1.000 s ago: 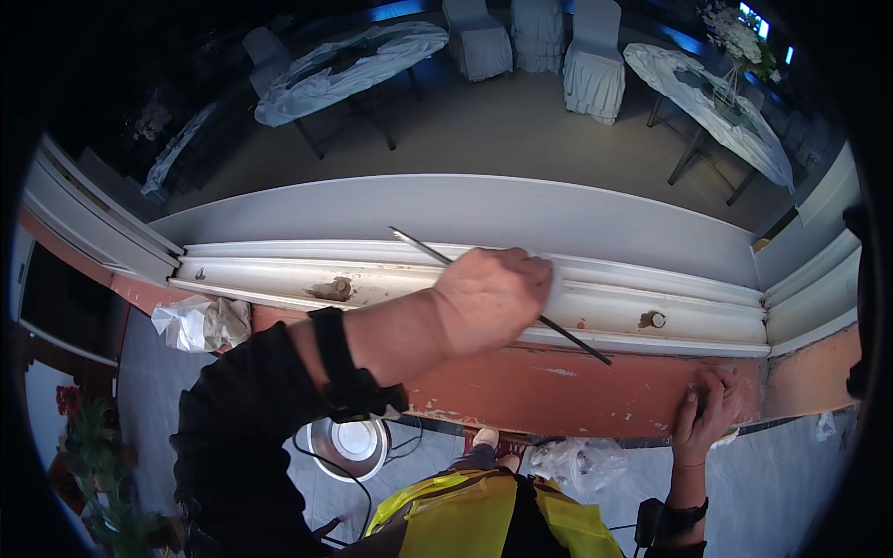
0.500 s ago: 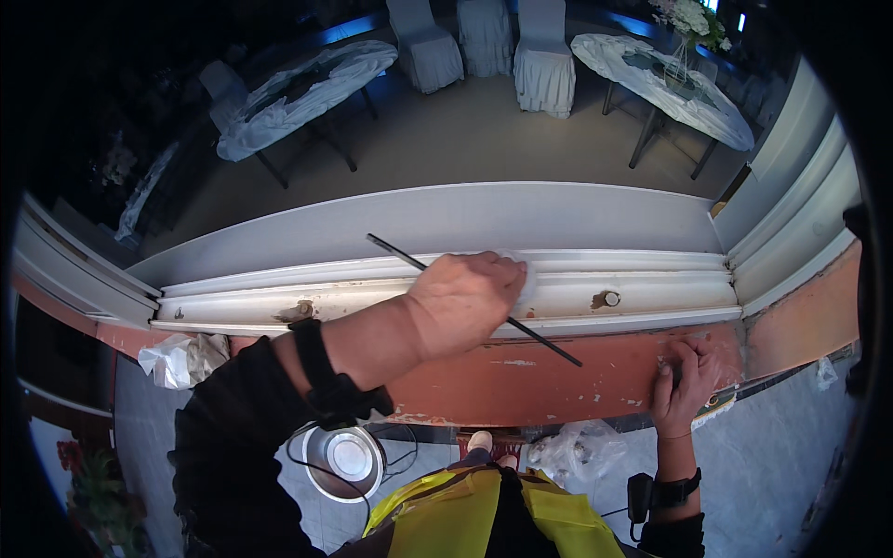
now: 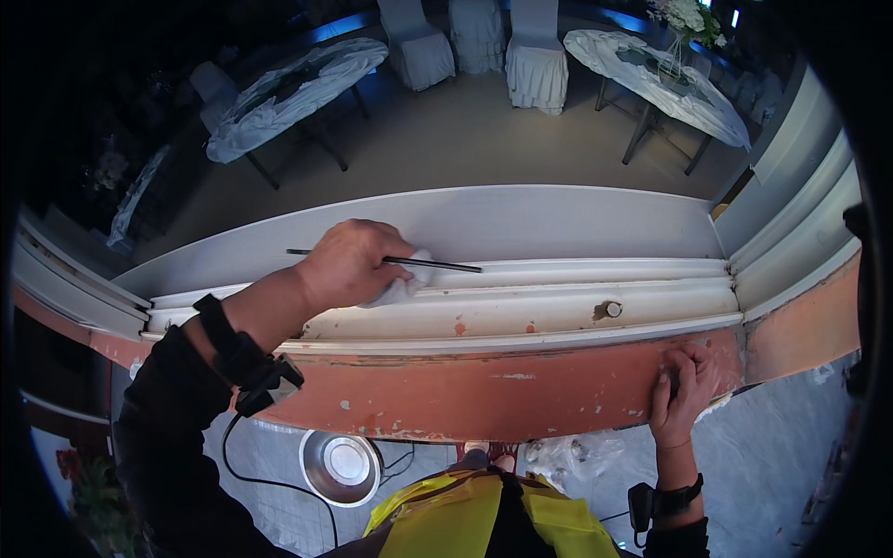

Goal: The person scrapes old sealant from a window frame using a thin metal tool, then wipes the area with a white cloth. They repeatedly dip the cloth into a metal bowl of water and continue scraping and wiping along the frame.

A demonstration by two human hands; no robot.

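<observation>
My left hand grips a thin dark rod together with a crumpled white cloth. Both press into the white window track, the rod lying nearly level and pointing right. My right hand rests against the worn orange-red wall face below the sill, fingers curled over its edge; a small dark thing may sit under the fingers. A round metal knob stands on the track right of the cloth.
White window frame rails rise at the right. A metal bowl and a black cable lie on the floor below. Beyond the sill are draped tables and covered chairs.
My left hand with rod and cloth has slid left along the track, and the rod has swung from slanted to nearly level. The right hand stays on the wall.
</observation>
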